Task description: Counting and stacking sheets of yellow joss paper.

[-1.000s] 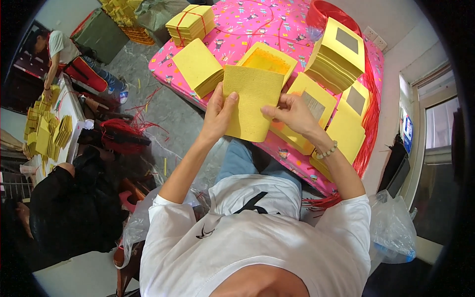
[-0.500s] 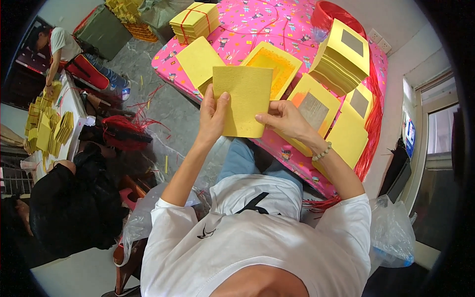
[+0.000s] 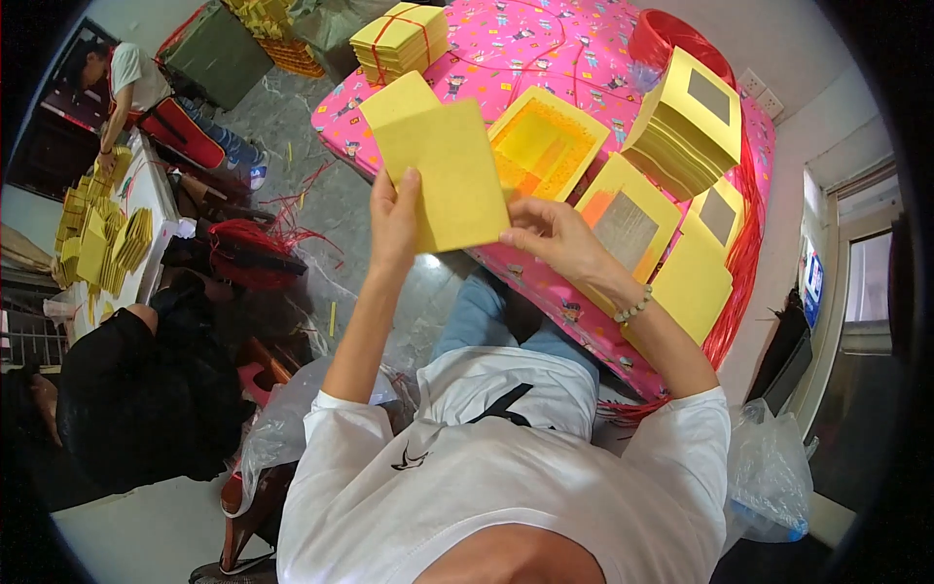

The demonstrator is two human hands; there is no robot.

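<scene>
A yellow rectangular sheet of paper (image 3: 448,175), possibly more than one layer, is up in front of me, tilted to the left. My left hand (image 3: 394,219) grips its left edge, thumb on the near face. At the lower right corner, my right hand (image 3: 553,234) pinches the paper between thumb and fingers. Partly hidden behind it lies another yellow paper pile (image 3: 399,97). To its right is a shallow yellow box (image 3: 595,128) with orange grains and yellow pieces inside. Beside my right hand lies yellow paper with a grey rectangle and an orange smear (image 3: 647,195).
A pink patterned table (image 3: 506,49) carries a tied yellow bundle (image 3: 401,44), a tall yellow paper stack (image 3: 676,136) and red strands (image 3: 744,243). At the left, a co-worker (image 3: 136,88) leans over a white table (image 3: 151,214) with yellow bundles. A plastic bag (image 3: 769,467) sits lower right.
The yellow paper has shifted left and up, turning anticlockwise. Its lower right corner stays at my right hand. My left hand moved slightly left with it.
</scene>
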